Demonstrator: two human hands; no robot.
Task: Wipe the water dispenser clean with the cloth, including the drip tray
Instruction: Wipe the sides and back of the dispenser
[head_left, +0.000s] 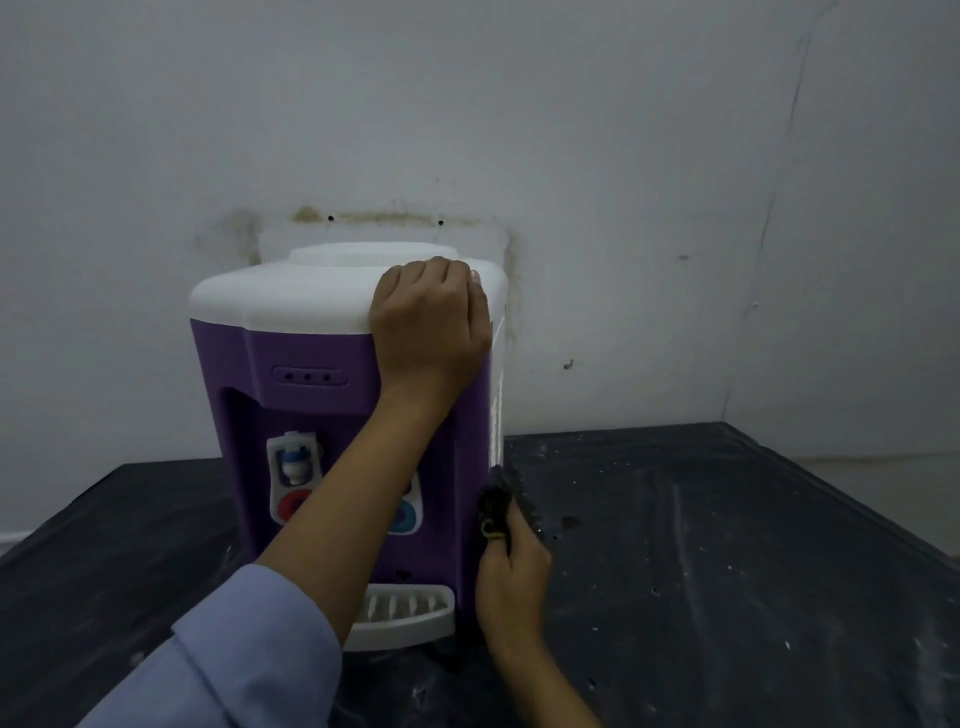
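Centre-left of the frame, the smooth purple plastic water dispenser (306, 358) with its slotted white drip tray (405, 616) stands on a scuffed black table (727, 545). The left hand (428, 317) curls its closed fingers over the rounded white top. The right hand (511, 577) pinches a dark nubby cloth (501, 499) against the lower right side, below a stained grey wall (623, 156).

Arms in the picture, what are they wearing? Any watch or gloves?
The left arm wears a light blue sleeve, pushed up near the elbow. The right arm shows no sleeve in view. No watch or glove shows on the left hand or the right hand.
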